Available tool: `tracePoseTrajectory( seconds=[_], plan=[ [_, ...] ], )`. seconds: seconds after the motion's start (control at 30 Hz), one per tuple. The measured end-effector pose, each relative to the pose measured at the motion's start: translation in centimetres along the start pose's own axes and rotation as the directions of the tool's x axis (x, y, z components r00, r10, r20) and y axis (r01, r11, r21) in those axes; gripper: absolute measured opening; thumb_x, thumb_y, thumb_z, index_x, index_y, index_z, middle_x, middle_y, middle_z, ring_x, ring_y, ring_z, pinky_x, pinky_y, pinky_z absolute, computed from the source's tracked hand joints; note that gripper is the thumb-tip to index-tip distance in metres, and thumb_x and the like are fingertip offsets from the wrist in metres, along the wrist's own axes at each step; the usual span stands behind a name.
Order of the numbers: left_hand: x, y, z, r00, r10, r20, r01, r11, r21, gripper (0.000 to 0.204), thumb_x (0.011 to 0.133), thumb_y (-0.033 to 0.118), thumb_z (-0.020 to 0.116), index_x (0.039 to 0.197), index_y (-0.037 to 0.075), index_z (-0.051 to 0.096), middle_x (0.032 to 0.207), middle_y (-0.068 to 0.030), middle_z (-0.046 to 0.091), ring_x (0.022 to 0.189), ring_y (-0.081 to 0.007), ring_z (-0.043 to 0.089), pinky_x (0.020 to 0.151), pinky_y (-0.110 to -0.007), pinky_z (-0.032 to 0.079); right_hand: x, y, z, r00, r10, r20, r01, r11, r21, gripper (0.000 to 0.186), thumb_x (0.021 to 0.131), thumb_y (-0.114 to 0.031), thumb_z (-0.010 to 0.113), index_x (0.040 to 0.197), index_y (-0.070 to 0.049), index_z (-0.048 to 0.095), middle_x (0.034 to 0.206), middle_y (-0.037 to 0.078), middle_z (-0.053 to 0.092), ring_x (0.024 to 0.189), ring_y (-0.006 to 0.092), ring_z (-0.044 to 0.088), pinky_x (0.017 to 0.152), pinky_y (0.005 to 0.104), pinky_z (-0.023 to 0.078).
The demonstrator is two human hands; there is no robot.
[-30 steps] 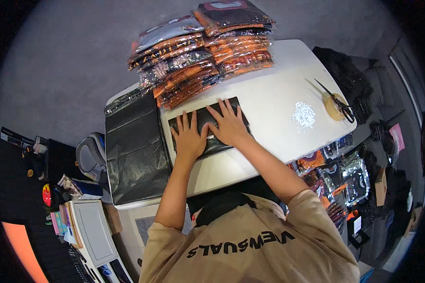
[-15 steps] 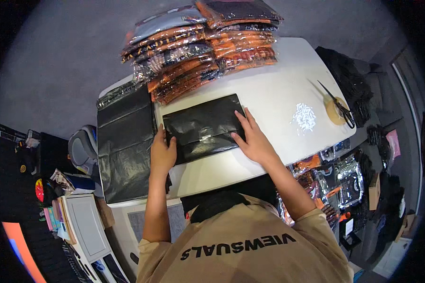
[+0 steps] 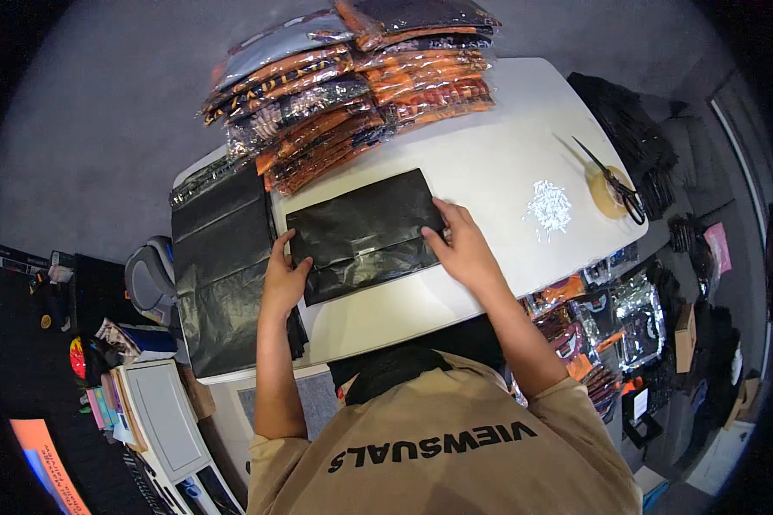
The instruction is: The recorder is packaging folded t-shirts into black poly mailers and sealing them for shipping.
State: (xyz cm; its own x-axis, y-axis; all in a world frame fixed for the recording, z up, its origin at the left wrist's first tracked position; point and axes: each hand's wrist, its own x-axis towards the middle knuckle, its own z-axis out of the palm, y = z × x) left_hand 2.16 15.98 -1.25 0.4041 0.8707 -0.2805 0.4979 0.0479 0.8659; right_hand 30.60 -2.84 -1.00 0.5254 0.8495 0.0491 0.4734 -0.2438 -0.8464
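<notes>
A flat black plastic mailer parcel (image 3: 365, 227), folded over across its front, lies on the white table (image 3: 507, 146) before me. My left hand (image 3: 285, 276) holds its left end, thumb on the top face and fingers at the edge. At the other end my right hand (image 3: 462, 249) grips the right edge, thumb on top, its fingertips around the side. To the left is a stack of larger black plastic mailer bags (image 3: 219, 266), close beside my left hand.
Two tall piles of clear-bagged folded garments (image 3: 361, 86) stand at the table's far side. Small white pieces (image 3: 548, 209) lie heaped at right, near black scissors (image 3: 614, 184) resting over a tape roll (image 3: 605, 193). More bagged garments (image 3: 601, 330) sit below the table's right edge.
My right fingers have gone from lying on the parcel's top to its right edge. My left hand has taken the left edge. The whole view has shifted slightly.
</notes>
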Motion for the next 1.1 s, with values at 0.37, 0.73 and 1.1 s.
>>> tracePoseTrajectory(
  seconds=[0.37,0.73,1.1],
  plan=[
    [-0.6,-4.5,0.4,0.977,0.168,-0.135,-0.177,0.982,-0.060,0.068,0.096,-0.014,0.064,0.157,0.011,0.049,0.113,-0.0153,0.074,0.100,-0.0191,0.072,0.092,-0.032,0.054,2.9,3.5,-0.3,0.985,0.085,0.150,-0.077,0.995,-0.061,0.061,0.090,-0.007,0.084,0.146,-0.007,0.062,0.082,0.007,0.068,0.074,0.0191,0.068,0.075,0.0341,0.057],
    [-0.6,3.3,7.0,0.744,0.666,0.058,-0.532,0.538,0.654,0.058,0.108,0.035,0.062,0.159,0.009,0.052,0.164,-0.0225,0.049,0.154,-0.0433,0.042,0.126,-0.061,0.033,3.5,-1.5,2.4,0.931,-0.362,0.039,0.354,0.876,-0.327,0.066,0.093,-0.025,0.082,0.153,-0.014,0.057,0.156,0.024,0.054,0.144,0.0432,0.052,0.118,0.0496,0.047],
    [2.0,1.6,7.6,0.925,0.379,-0.001,-0.198,0.485,0.852,0.076,0.111,0.061,0.044,0.168,0.011,0.041,0.175,-0.0172,0.036,0.164,-0.0421,0.028,0.129,-0.072,0.015,3.0,0.6,6.6,0.992,-0.102,0.079,0.129,0.813,-0.568,0.072,0.111,-0.058,0.047,0.171,-0.020,0.038,0.180,0.018,0.025,0.167,0.0393,0.019,0.134,0.0590,0.015]
  ],
)
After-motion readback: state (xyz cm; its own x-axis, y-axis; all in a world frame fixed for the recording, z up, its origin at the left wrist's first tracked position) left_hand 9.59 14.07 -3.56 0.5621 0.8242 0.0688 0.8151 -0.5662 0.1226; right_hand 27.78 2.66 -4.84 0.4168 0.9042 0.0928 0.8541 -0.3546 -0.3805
